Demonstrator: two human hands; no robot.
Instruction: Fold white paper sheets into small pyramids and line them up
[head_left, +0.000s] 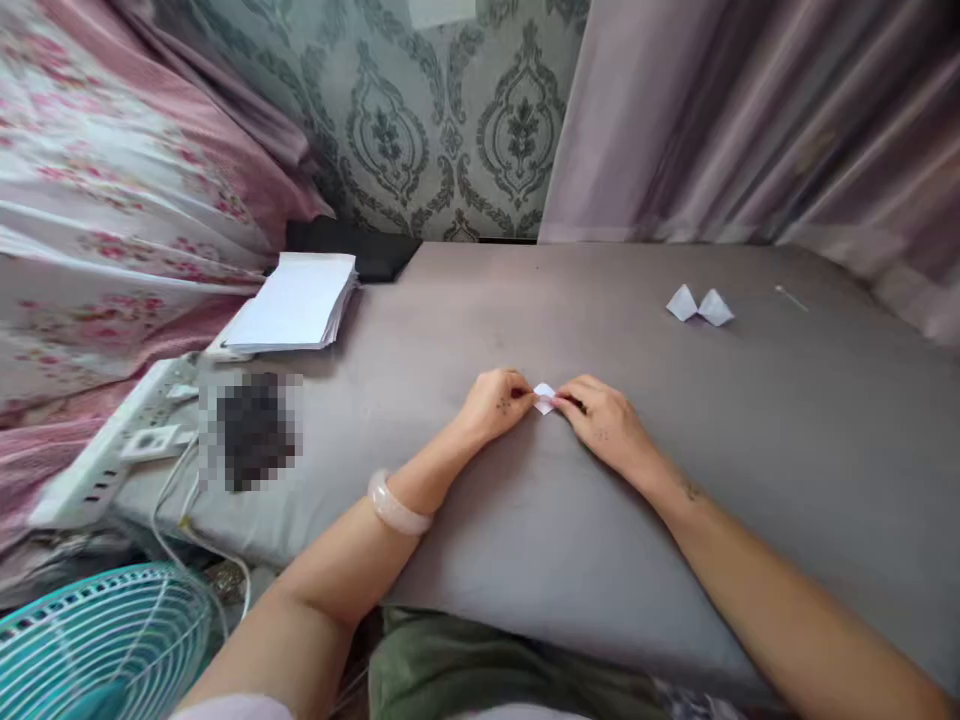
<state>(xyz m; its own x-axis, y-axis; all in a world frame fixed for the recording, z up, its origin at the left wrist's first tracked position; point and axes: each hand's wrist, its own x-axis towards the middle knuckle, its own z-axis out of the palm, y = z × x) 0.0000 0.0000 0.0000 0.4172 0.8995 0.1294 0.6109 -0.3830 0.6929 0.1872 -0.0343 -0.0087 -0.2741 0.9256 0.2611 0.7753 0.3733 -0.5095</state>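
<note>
A small piece of folded white paper point(544, 391) sits between my two hands over the middle of the grey table surface. My left hand point(501, 402) pinches its left side, with the fingers curled in. On the opposite side, my right hand point(600, 415) grips the right edge between thumb and fingertips. The fingers hide parts of the paper, so its full fold cannot be made out. Farther back to the right stands a folded white paper shape point(700, 306) with two pointed halves, apart from both hands.
A stack of white paper point(296, 300) lies at the back left beside a black flat object point(352, 248). A white power strip point(105, 450) with cables runs along the left edge. A thin white stick point(791, 298) lies far right. A teal fan point(105, 645) stands lower left.
</note>
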